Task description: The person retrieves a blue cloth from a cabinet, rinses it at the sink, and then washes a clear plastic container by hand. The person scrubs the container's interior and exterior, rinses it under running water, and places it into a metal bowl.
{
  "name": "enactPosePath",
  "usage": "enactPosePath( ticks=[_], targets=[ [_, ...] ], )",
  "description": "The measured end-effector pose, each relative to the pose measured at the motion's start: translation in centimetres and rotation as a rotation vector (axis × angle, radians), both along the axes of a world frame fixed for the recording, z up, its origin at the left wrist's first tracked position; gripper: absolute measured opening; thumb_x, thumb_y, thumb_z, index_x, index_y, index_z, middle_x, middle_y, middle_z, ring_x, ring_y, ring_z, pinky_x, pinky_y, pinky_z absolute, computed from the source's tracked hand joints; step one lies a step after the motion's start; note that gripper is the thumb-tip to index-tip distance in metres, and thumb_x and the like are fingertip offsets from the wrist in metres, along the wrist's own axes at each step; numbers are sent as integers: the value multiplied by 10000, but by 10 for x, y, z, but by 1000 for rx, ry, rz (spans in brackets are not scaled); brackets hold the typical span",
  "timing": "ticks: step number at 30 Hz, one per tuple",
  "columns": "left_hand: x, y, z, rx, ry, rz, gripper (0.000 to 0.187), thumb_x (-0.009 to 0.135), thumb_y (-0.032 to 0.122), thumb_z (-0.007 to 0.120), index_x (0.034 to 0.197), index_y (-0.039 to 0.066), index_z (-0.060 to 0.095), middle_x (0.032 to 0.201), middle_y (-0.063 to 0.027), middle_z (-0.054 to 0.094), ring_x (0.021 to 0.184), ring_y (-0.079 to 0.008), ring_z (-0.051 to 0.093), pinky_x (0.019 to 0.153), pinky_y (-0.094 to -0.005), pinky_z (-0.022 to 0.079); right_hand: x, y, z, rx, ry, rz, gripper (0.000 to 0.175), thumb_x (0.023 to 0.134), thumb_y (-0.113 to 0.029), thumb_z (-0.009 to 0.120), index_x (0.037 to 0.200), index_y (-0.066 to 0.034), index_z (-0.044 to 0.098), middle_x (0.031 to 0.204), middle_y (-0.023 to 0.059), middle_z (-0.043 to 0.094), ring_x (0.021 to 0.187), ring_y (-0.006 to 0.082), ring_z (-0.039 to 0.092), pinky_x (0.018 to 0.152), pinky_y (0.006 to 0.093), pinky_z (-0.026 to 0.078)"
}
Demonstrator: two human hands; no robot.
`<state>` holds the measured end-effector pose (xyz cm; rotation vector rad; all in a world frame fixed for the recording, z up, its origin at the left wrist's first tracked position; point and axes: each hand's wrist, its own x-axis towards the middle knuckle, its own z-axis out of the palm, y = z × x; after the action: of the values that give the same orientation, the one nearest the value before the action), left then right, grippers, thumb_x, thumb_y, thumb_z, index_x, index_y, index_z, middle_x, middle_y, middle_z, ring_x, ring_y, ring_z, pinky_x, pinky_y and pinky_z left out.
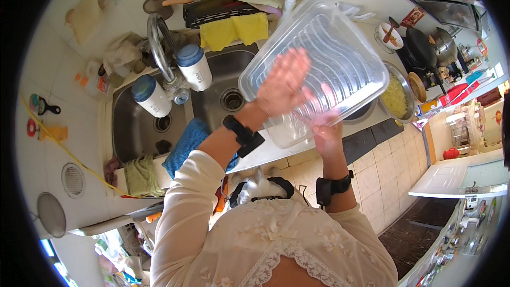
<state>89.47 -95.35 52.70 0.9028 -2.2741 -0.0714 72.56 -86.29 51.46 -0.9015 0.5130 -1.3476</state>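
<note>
My right hand grips the near edge of a clear ribbed plastic container, which is tilted above the counter beside the sink. Blurred by motion, my left hand lies flat over the ribbed face with its thumb apart. Whether its palm touches the plastic cannot be told. A second clear plastic container shows partly below, on the counter edge. To the left is a double stainless steel sink with a chrome faucet. Two white cylinders with blue tops flank the faucet.
A blue towel and a green cloth hang over the sink's front edge. Yellow cloths drape from a black rack behind. On the right, a metal bowl of pale yellow shreds stands near a black wok.
</note>
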Motion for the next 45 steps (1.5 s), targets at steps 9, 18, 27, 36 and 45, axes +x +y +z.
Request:
enactPosePath(
  ticks=[9,18,27,36,45],
  targets=[
    [-39,5,21,-136,36,-247,824,827,435,607,1411,-53,289,1483,-293,236,1399,-418,198,1151,-500,151,-19,-10,-17,-12,189,-54,855,651,-70,584,1405,29,193,1303,282,452,1189,480,489,964,597,430],
    [-38,-35,42,-95,361,315,801,897,456,499,1407,-108,245,1476,-322,210,1387,-459,182,1139,-513,142,-9,-6,8,-145,190,82,924,763,-208,683,1443,-73,73,1356,313,418,1184,447,517,940,457,474],
    [-33,-8,53,-199,21,-85,754,847,379,562,1430,-13,288,1485,-269,253,1383,-428,237,1134,-517,187,-18,-10,11,-201,164,-75,749,749,-69,525,1419,-50,190,1332,280,431,1107,459,566,894,499,529],
    [-22,-6,77,-452,9,156,648,820,244,556,1382,-20,370,1444,-212,355,1351,-352,329,1124,-475,234,-22,-1,32,-203,192,-184,724,745,1,455,1423,-20,201,1260,301,492,988,466,625,803,457,582],
    [9,-27,70,-284,108,559,709,929,360,475,1392,-130,256,1450,-329,262,1378,-454,222,1136,-523,165,-25,4,30,-177,185,-260,751,693,27,421,1419,22,226,1222,290,543,956,462,638,778,450,587]
  ],
)
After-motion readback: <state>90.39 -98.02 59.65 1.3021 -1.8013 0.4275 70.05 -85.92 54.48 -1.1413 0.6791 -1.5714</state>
